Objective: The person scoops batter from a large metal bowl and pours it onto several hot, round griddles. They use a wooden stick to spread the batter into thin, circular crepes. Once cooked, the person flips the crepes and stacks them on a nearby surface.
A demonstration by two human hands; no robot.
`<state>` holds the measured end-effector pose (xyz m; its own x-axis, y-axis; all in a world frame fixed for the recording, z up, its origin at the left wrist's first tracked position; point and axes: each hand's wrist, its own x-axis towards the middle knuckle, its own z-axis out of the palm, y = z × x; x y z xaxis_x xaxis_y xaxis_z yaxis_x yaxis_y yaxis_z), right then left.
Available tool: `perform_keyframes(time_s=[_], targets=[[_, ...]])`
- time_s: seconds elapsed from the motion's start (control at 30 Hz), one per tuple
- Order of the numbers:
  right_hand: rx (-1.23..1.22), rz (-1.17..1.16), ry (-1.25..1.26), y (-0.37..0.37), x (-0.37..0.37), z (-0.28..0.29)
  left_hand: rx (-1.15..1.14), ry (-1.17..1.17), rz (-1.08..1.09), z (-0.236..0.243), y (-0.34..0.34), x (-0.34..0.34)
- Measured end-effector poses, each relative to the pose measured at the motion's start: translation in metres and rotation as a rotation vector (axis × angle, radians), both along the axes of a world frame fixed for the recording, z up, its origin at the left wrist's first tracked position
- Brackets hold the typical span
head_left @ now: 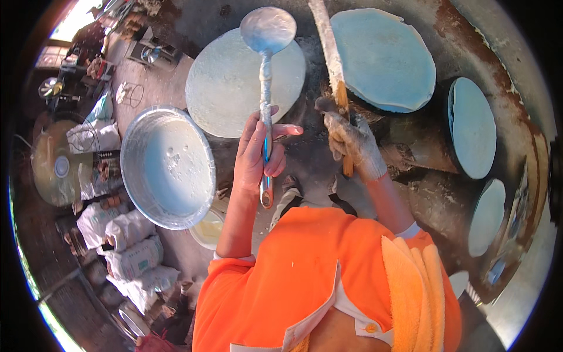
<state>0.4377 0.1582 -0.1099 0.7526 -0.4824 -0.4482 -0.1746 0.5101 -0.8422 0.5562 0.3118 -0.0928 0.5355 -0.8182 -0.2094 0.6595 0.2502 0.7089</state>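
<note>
White sacks [135, 258] slump at your far left, their filling hidden. Beside them, a wide basin [130, 155] holds white liquid with a few bubbles on top; between it and your left forearm a pale bucket [205, 232] is partly covered, its contents unclear. Next comes a broad pale disc [217, 88]. Your left hand [255, 146] is wrapped around the handle of a metal ladle [268, 29], whose bowl shows against the disc's far edge; whether it carries anything you cannot tell. Your gloved right hand [349, 138] grips a white-crusted wooden stick [326, 44]. You seem to be at a pause in ladle work, both tools held up; the next move probably calls for keeping them apart and the bowl steady. To the right lie a large white round [384, 58] and two narrower-looking rounds [474, 126].
</note>
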Motion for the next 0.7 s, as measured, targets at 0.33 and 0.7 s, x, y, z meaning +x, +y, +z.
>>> perform_keyframes(time_s=[0.33,0.7], targets=[[-0.043,0.218,-0.174,-0.044,-0.041,0.018,0.098,0.171,-0.045,0.001,-0.065,-0.045],[-0.765,0.229,-0.166,-0.047,-0.073,-0.03,-0.08,0.864,-0.246,-0.026,-0.084,-0.01]])
